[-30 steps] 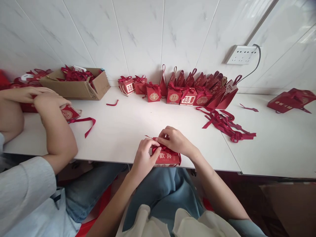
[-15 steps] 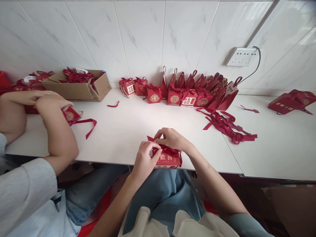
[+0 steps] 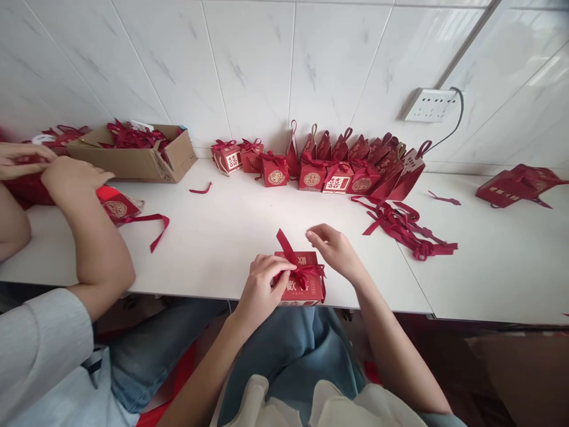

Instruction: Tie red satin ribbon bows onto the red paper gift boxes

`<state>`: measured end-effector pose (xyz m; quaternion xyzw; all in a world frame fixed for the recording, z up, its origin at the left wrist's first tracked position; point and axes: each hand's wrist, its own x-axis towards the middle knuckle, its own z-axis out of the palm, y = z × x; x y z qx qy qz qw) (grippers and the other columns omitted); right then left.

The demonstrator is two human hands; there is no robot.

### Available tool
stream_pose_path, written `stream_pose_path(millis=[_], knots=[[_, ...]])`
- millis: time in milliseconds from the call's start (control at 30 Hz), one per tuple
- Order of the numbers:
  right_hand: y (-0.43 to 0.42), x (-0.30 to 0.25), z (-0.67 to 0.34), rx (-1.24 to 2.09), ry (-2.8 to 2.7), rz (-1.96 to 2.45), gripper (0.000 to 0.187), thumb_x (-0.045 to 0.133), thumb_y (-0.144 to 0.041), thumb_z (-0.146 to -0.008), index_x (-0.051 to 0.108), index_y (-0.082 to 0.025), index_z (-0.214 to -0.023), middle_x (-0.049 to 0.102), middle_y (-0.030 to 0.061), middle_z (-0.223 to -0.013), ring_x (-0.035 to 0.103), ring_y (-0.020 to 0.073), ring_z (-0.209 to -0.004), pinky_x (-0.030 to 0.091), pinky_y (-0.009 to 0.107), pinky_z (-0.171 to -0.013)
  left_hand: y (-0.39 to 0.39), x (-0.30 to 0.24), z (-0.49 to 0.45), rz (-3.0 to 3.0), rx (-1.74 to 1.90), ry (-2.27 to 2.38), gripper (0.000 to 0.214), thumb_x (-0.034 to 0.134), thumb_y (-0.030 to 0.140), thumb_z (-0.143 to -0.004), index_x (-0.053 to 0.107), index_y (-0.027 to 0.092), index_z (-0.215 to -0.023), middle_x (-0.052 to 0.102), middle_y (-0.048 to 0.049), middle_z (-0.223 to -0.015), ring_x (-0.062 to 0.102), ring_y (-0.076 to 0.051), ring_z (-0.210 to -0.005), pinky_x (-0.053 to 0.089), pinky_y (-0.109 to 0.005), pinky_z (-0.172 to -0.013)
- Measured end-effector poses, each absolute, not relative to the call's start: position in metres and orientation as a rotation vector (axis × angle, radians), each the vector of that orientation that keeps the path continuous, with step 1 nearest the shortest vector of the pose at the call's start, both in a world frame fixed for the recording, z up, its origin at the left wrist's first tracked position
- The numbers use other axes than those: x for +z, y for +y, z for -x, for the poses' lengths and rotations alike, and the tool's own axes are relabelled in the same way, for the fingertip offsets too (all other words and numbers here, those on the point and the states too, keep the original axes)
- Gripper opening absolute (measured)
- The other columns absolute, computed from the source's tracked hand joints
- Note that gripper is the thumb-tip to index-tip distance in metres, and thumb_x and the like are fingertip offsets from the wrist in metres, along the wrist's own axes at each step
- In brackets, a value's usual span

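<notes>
A small red gift box (image 3: 306, 286) with gold characters sits at the near edge of the white table (image 3: 231, 231). A dark red ribbon (image 3: 299, 267) is tied over its top, with one tail sticking up to the left. My left hand (image 3: 262, 287) is closed, pinching the ribbon at the box's left side. Just to the right of the box hovers my right hand (image 3: 332, 248), fingers loosely curled and apart, holding nothing that I can see.
Several finished red boxes and bags (image 3: 338, 169) line the wall. Loose ribbons (image 3: 406, 228) lie to the right. On the left, a cardboard box (image 3: 142, 154) holds ribbons, and another person's hands (image 3: 71, 175) work on a red box (image 3: 116, 206). More red boxes (image 3: 518, 185) lie far right.
My right hand has let go of the ribbon and lifted off the box to the right. A ribbon tail now stands up. The other person's hands shifted left.
</notes>
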<state>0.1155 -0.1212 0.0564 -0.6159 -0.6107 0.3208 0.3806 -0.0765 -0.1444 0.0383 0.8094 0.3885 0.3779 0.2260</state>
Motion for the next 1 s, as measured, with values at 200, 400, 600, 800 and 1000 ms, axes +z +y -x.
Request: stream_pose_path(millis=[200,400,600,800,1000], knots=[[-0.162,0.034,-0.146,1.390,-1.604,1.462,0.046,0.045,-0.062,-0.083,0.056,-0.017,-0.076,0.059,0.0030,-0.075,0.055,0.0167,-0.072,0.044,0.031,-0.069,-0.143,0.038,0.077,-2.237,1.034,1.017,0.021,0.047,0.011,-0.088,0.064,0.020,-0.094,0.066,-0.0023,-0.092,0.054,-0.017,-0.090,0.044,-0.033,-0.085],[-0.158,0.030,-0.147,1.312,-1.539,1.446,0.036,0.056,-0.053,-0.079,0.057,-0.017,-0.079,0.063,0.0051,-0.082,0.058,0.0181,-0.078,0.046,0.033,-0.074,-0.142,0.040,0.076,-2.247,0.997,1.011,0.022,0.046,0.009,-0.088,0.064,0.021,-0.094,0.066,-0.0011,-0.094,0.053,-0.016,-0.092,0.042,-0.033,-0.088],[-0.159,0.041,-0.152,0.838,-1.652,1.554,0.029,0.054,-0.049,-0.082,0.056,-0.022,-0.094,0.060,0.0074,-0.102,0.058,0.0217,-0.093,0.048,0.038,-0.080,-0.142,0.041,0.075,-2.267,0.975,1.021,0.023,0.046,0.008,-0.087,0.063,0.021,-0.096,0.067,-0.0002,-0.096,0.053,-0.016,-0.093,0.041,-0.033,-0.087],[-0.171,0.041,-0.145,1.045,-1.745,1.524,0.031,0.057,-0.051,-0.081,0.060,-0.020,-0.081,0.060,0.0043,-0.083,0.057,0.0174,-0.072,0.046,0.033,-0.066,-0.141,0.040,0.075,-2.262,0.980,0.995,0.024,0.045,0.007,-0.087,0.063,0.021,-0.096,0.067,-0.0004,-0.096,0.054,-0.017,-0.093,0.041,-0.035,-0.087],[-0.160,0.044,-0.146,1.308,-1.568,1.371,0.031,0.062,-0.047,-0.078,0.051,-0.019,-0.071,0.054,-0.0011,-0.067,0.050,0.0118,-0.061,0.041,0.026,-0.058,-0.142,0.039,0.074,-2.271,0.976,0.990,0.026,0.044,0.007,-0.087,0.063,0.021,-0.097,0.067,-0.0013,-0.098,0.054,-0.017,-0.092,0.041,-0.036,-0.087]])
